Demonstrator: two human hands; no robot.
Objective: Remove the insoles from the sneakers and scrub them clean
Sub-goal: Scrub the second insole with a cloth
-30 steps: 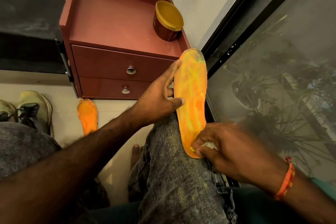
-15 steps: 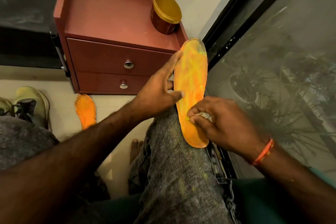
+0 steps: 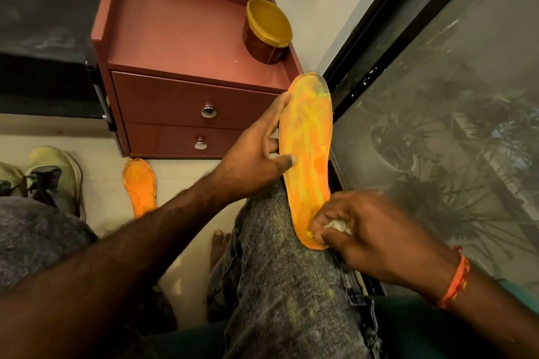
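Scrubbing the heel end of the orange insole (image 3: pixel 307 151) laid along my knee (image 3: pixel 280 271).

I am bracing it with my left hand (image 3: pixel 253 160) at 9 o'clock, thumb pinching its edge so it is not sliding, while my right hand (image 3: pixel 367 233) at 5 o'clock is curling tight round a whitish wad (image 3: pixel 338 224), pressing down. I am leaving the second insole (image 3: pixel 139 186) on the floor beside the sneakers (image 3: pixel 43 175), probably waiting.
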